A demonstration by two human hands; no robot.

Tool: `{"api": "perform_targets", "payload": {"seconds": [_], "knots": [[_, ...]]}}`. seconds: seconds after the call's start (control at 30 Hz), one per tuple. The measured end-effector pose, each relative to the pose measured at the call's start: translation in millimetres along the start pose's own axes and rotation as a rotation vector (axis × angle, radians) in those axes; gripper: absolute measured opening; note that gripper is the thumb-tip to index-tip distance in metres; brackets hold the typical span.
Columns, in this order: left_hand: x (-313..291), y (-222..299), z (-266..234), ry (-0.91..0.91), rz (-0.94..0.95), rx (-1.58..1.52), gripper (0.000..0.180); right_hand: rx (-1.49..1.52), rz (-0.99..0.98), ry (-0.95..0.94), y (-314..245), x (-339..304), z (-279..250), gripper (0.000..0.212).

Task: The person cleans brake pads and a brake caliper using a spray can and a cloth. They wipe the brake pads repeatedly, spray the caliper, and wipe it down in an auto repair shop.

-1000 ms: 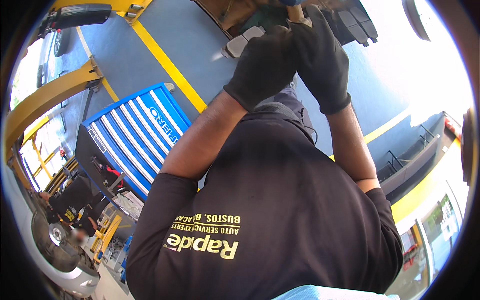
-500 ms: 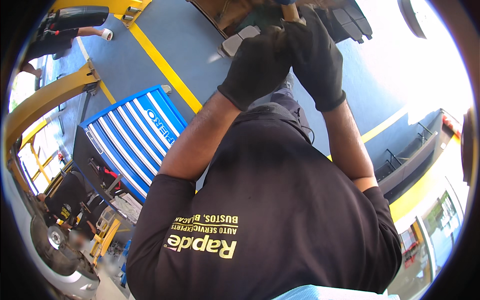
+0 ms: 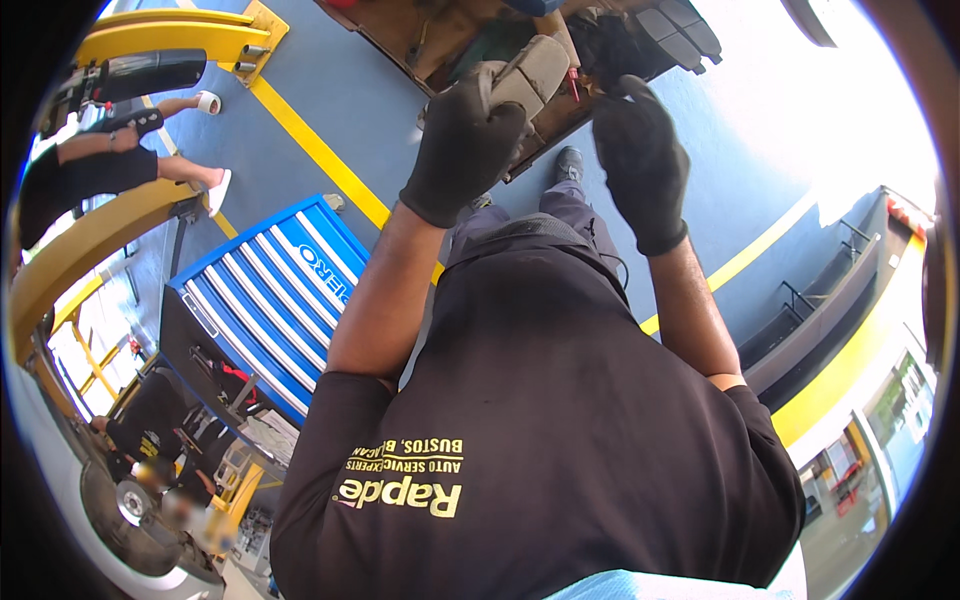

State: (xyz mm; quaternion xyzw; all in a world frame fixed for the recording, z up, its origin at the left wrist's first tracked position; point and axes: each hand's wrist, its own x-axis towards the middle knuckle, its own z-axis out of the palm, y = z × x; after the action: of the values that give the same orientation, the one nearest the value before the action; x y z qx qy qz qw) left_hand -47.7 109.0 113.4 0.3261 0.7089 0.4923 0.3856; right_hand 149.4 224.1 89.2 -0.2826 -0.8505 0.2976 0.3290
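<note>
Gloves are covering both hands, which are raised toward a wooden surface (image 3: 440, 40) cluttered with parts at the top of the view. The left hand (image 3: 462, 140) is closing its grip around a flat grey brake pad (image 3: 530, 75), fingers wrapped over its lower end so the pad is sticking up and tilting to the right above the knuckles. The right hand (image 3: 640, 160) is hanging just beside it with fingers curled inward; whether it is holding anything small cannot be told. Dark brake pads (image 3: 680, 30) are lying farther along the surface, and a blue tool cabinet (image 3: 270, 300) is standing on the floor to the left.

The person seems to be picking out or checking a pad, with the work at an early stage. The next move is likely calling for a steady hold on the pad while the right hand is coming in to support or turn it.

Compared with half a second ago, the hands are now sitting apart instead of pressed together, and the pad is standing clear in the left grip.
</note>
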Motion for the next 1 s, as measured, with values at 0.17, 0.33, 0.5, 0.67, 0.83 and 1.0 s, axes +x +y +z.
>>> {"api": "perform_targets", "payload": {"seconds": [0.17,0.33,0.5,0.67,0.83,1.0], "knots": [[-2,8,0,-0.072,-0.065,-0.345,0.037,0.032,0.175,-0.063,10,-6,-18,0.053],[1,1,-4,-0.173,0.007,-0.211,0.047,0.317,0.232,-0.050,-10,7,-27,0.063],[3,-3,-10,-0.231,0.145,0.054,0.045,0.205,0.107,-0.168,-22,32,-32,0.077],[-1,16,-7,-0.194,0.125,-0.030,0.036,0.169,0.019,-0.187,-23,52,-28,0.075],[1,10,-11,-0.176,0.129,0.038,0.032,0.159,0.067,-0.212,-24,56,-19,0.071],[0,17,-11,-0.133,0.189,0.092,0.025,0.062,-0.061,-0.167,-24,54,-9,0.067]]}}
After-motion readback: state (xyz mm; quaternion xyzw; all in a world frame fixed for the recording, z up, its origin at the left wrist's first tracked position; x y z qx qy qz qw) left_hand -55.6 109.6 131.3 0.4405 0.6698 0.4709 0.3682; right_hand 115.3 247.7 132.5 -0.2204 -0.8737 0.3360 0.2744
